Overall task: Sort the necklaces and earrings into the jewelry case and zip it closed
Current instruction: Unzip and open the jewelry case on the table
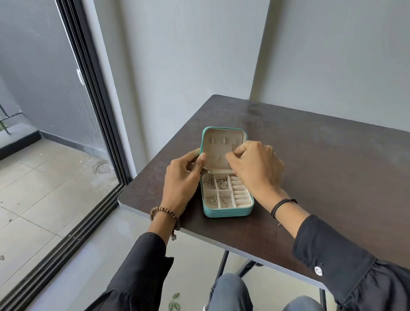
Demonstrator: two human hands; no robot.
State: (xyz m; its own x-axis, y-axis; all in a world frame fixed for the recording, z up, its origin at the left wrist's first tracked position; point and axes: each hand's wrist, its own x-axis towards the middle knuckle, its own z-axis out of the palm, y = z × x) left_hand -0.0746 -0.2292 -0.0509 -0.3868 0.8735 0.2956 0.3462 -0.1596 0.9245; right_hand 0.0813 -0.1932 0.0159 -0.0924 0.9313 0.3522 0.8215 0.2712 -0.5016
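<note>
**A:** Where do we stand?

**B:** The case [229, 210] lies open on the table [324, 156]. The necklaces [217, 181] are heaped in the left cells of its base. Our left hand [183, 180] grips the lid [219, 141] by its left edge, thumb in front. Our right hand [255, 168] is at the lid's right side, fingertips bunched against the lining. We cannot tell whether they pinch an earring; it is too small to see.

**A:** What could go wrong?

**B:** If we press hard on the lining, the lid may fold back or the case may slide. If we loosen our pinch early, an earring could drop into the chains below and tangle.

**A:** And the zip?

**B:** One chain seems to lie across a divider. If it rides up to the rim, we catch it in the teeth when we close.
</note>
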